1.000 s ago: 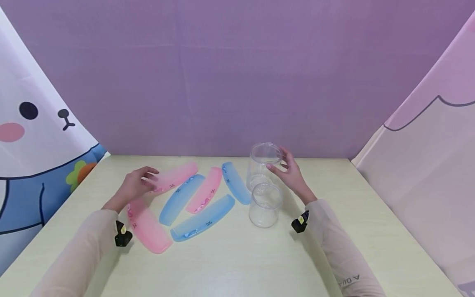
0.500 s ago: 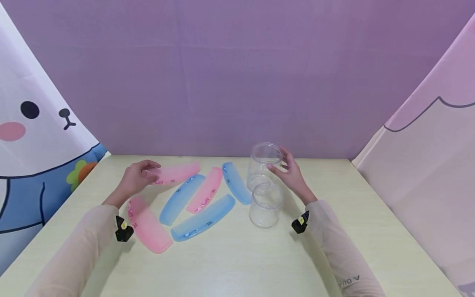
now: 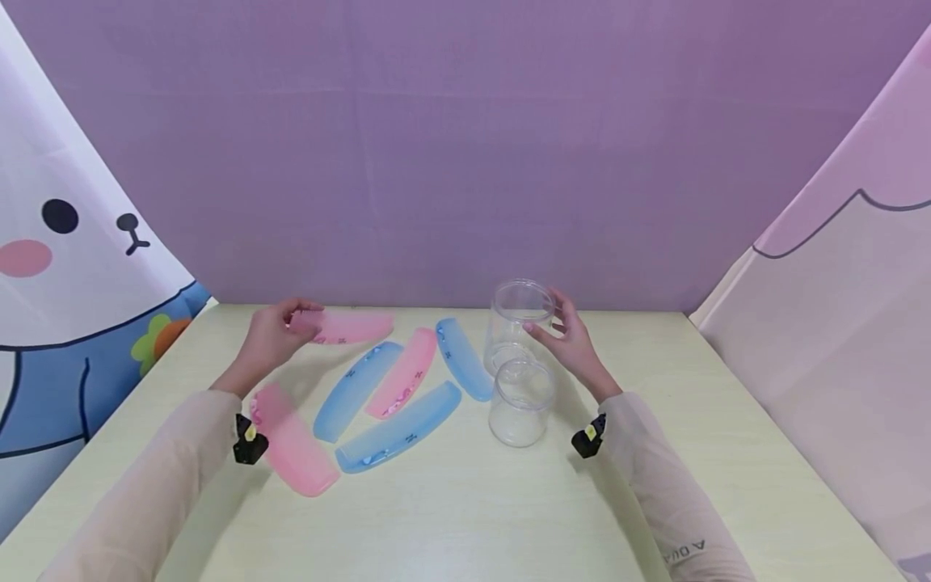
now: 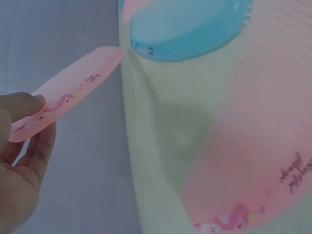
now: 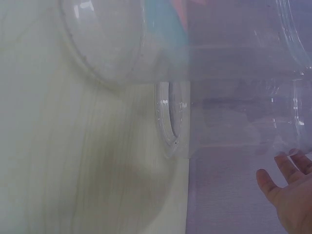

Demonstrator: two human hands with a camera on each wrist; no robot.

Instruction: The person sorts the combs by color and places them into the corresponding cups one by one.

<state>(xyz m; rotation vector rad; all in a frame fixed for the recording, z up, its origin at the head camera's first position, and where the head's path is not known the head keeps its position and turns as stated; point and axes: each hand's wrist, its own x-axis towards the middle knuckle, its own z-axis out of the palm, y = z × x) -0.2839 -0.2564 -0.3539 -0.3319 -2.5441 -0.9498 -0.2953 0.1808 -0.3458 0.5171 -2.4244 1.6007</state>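
Thumb and fingers of my left hand (image 3: 271, 339) pinch a pink comb (image 3: 356, 326) at its flamingo-printed end, raised over the back left of the table. In the left wrist view this comb (image 4: 80, 90) shows its teeth facing away, with the thumb on top and fingers beneath. My right hand (image 3: 570, 343) is at the right side of the far clear plastic jar (image 3: 500, 327), near its upper rim. In the right wrist view the fingertips (image 5: 280, 160) are spread and relaxed, right at the jar wall. A second clear jar (image 3: 518, 424) stands just in front.
Several combs lie on the table (image 3: 465, 525): a pink comb (image 3: 300, 453) at the left, a blue comb (image 3: 356, 392), a pink comb (image 3: 402, 376), another blue comb (image 3: 400, 428), and a blue comb (image 3: 463, 360) beside the jars. A purple cloth (image 3: 451, 162) hangs behind.
My left hand has taken hold of the back pink comb and lifted it off the table, tilting it and shifting slightly up and back. The right hand and the jars have stayed put.
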